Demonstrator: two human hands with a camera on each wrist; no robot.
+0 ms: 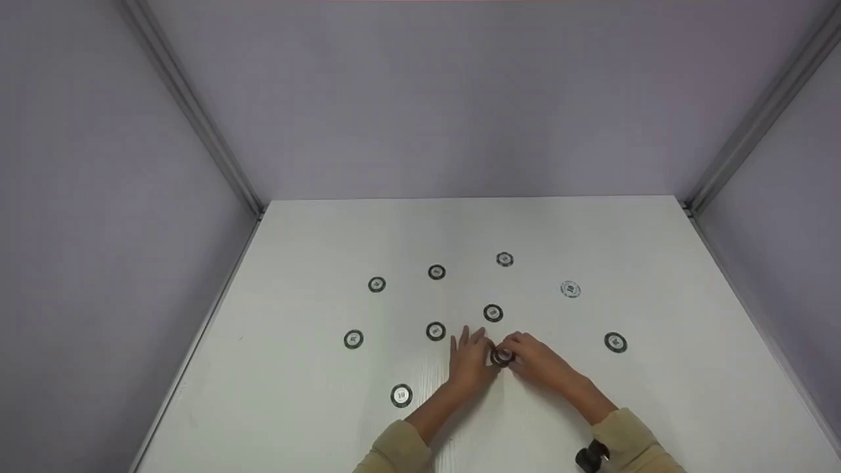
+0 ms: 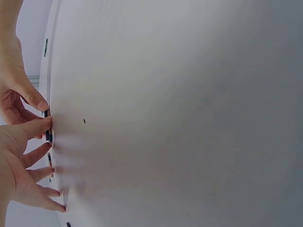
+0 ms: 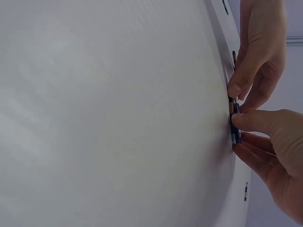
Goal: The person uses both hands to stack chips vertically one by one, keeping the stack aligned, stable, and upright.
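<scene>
both hands (image 1: 502, 360) pinching chip stack (image 1: 501, 356)

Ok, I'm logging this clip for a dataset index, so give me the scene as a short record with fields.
surface: white table inside pale walls
hands: left hand and right hand meet near the table's front middle
held: small stack of chips pinched between both hands, resting on the table
left fingers: spread, tips touching the table
loose chips: nine lie flat and apart around the hands, eight dark-rimmed, one white chip at back right
nearest loose chip: dark chip just behind the hands
</scene>
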